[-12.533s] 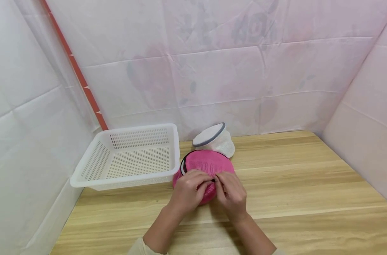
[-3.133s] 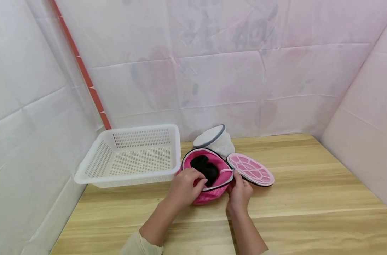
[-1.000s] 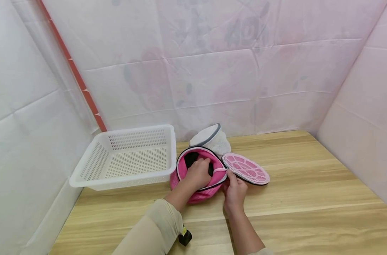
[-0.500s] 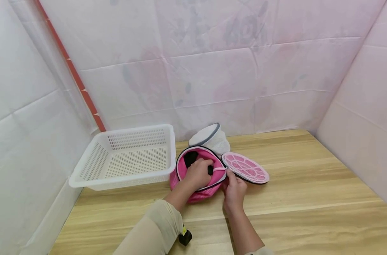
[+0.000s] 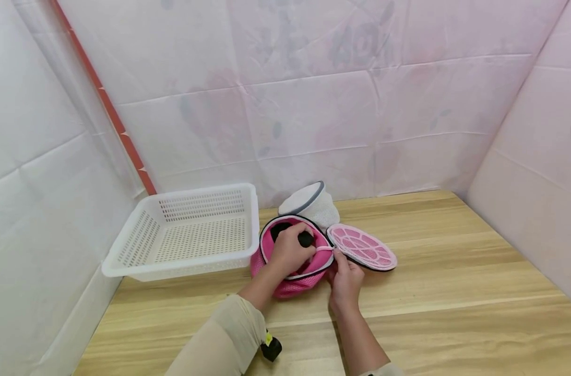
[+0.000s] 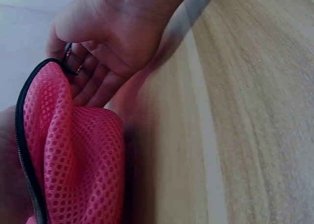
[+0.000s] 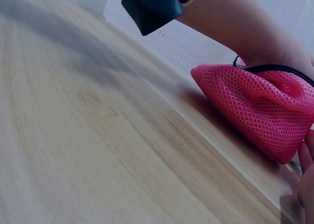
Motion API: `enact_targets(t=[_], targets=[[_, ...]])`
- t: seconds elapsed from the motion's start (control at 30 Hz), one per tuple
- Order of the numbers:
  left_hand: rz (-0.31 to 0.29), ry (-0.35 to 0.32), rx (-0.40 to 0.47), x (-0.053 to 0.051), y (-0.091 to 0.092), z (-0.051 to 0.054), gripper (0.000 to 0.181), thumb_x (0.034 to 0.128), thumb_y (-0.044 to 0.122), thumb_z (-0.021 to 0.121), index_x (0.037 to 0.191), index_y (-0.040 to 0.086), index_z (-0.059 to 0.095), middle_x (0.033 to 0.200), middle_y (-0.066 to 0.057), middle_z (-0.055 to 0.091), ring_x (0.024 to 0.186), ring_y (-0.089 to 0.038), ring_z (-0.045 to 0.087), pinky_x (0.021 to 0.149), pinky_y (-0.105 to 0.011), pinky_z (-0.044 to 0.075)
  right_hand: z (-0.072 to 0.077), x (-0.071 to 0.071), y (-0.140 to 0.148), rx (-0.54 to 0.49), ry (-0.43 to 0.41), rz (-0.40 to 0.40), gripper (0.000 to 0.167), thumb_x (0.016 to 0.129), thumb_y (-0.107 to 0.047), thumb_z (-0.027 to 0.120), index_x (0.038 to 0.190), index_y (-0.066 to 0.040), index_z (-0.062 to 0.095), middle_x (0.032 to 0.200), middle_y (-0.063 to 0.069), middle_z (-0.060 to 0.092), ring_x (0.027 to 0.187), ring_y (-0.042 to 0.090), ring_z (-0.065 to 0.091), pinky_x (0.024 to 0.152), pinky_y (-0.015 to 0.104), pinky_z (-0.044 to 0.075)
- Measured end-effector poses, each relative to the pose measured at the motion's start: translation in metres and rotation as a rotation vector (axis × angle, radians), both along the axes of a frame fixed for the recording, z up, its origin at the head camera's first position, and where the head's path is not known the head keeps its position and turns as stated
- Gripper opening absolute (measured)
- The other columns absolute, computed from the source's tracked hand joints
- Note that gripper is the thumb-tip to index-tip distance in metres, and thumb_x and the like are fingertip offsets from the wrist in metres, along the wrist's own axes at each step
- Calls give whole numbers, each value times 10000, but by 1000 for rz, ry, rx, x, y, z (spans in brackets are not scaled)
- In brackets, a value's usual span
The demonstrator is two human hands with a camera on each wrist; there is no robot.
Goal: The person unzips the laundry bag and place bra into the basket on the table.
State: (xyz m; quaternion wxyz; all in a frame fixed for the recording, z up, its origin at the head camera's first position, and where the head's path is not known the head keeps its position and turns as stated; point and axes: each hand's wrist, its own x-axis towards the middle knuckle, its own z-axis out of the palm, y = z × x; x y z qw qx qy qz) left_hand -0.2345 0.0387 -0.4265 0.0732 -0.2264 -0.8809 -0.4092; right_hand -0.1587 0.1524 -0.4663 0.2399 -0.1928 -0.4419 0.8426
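Observation:
A pink mesh laundry bag (image 5: 297,289) stands unzipped on the table, its round lid (image 5: 364,247) folded out to the right. Inside its mouth my left hand (image 5: 289,253) grips a bundle of black fabric (image 5: 306,238), whose exact kind I cannot tell. More black fabric (image 5: 280,228) shows behind that hand. My right hand (image 5: 346,282) pinches the bag's rim by the lid hinge. Both wrist views show the bag's mesh side (image 6: 86,155) and black zipper edge (image 7: 279,67); the black fabric is hidden there.
A white perforated plastic basket (image 5: 187,268) is left of the bag. Behind the bag leans a white mesh bag (image 5: 325,211) with a grey rim. Sheeted walls (image 5: 304,115) enclose the wooden table (image 5: 436,292) at the back and sides.
The laundry bag, zipped earlier, now lies open with its lid turned to the right. My left hand went into it and has now risen slightly, lifting a black fabric bundle. The right hand stays put.

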Motion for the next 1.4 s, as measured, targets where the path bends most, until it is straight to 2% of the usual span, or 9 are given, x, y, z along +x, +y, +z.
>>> enact_targets(t=[0.2, 0.37, 0.57, 0.7, 0.83, 0.93, 1.07, 1.17, 1.4], targets=[[5, 17, 135, 2, -2, 12, 234, 740, 105, 755, 923, 200, 645, 932, 27, 663, 869, -142, 592, 746, -255, 519, -1, 0, 0, 17, -9, 2, 227, 981, -190, 601, 832, -97, 746, 696, -37, 718, 593, 32, 628, 514, 207, 515], [-39, 17, 255, 4, -4, 22, 229, 759, 85, 718, 938, 205, 642, 947, 20, 665, 861, -139, 589, 711, -247, 529, -1, 0, 0, 12, -3, 8, 228, 985, -182, 591, 839, -104, 748, 708, -35, 724, 621, 39, 650, 533, 215, 534], [-77, 85, 453, 7, -10, 38, 244, 747, 28, 708, 947, 159, 658, 952, -28, 682, 840, -156, 589, 713, -258, 530, -1, 0, 0, -2, 3, 20, 218, 978, -188, 606, 843, -97, 751, 706, -28, 725, 596, 45, 641, 518, 218, 527], [-66, 73, 518, 8, -21, 55, 254, 750, 13, 696, 959, 150, 651, 972, -41, 673, 851, -149, 586, 725, -263, 529, -1, 0, 0, -6, -6, 25, 228, 975, -196, 613, 821, -98, 749, 685, -26, 715, 555, 51, 609, 497, 223, 509], [-68, 142, 530, 3, -39, 68, 254, 743, 6, 703, 958, 133, 659, 976, -48, 682, 851, -138, 599, 743, -251, 529, -1, 0, 1, -9, -11, 23, 226, 973, -209, 619, 830, -97, 754, 704, -24, 724, 574, 52, 622, 509, 226, 519], [-59, 207, 503, -5, -56, 70, 253, 742, -10, 703, 956, 119, 664, 971, -54, 687, 841, -138, 603, 744, -243, 525, 0, 1, 1, -10, -18, 19, 224, 971, -215, 623, 837, -95, 756, 712, -26, 726, 584, 49, 628, 516, 225, 526], [-28, 245, 424, -17, -81, 66, 259, 750, -26, 686, 971, 107, 663, 983, -68, 686, 807, -163, 589, 688, -263, 517, -1, 1, 2, -9, -22, 14, 231, 974, -205, 617, 828, -93, 756, 706, -27, 721, 584, 47, 626, 519, 224, 528], [15, 231, 325, -25, -97, 62, 251, 757, -15, 679, 973, 112, 659, 979, -74, 677, 785, -187, 570, 644, -289, 503, -1, 0, 2, -4, -18, 14, 233, 975, -205, 616, 832, -86, 755, 704, -27, 720, 581, 45, 624, 517, 222, 526], [86, 118, 23, -40, -118, 52, 219, 755, 36, 665, 951, 130, 639, 953, -70, 642, 794, -213, 535, 633, -304, 464, -2, 0, 4, -4, -28, 15, 218, 970, -213, 625, 839, -94, 751, 708, -28, 719, 590, 46, 628, 525, 219, 529]])
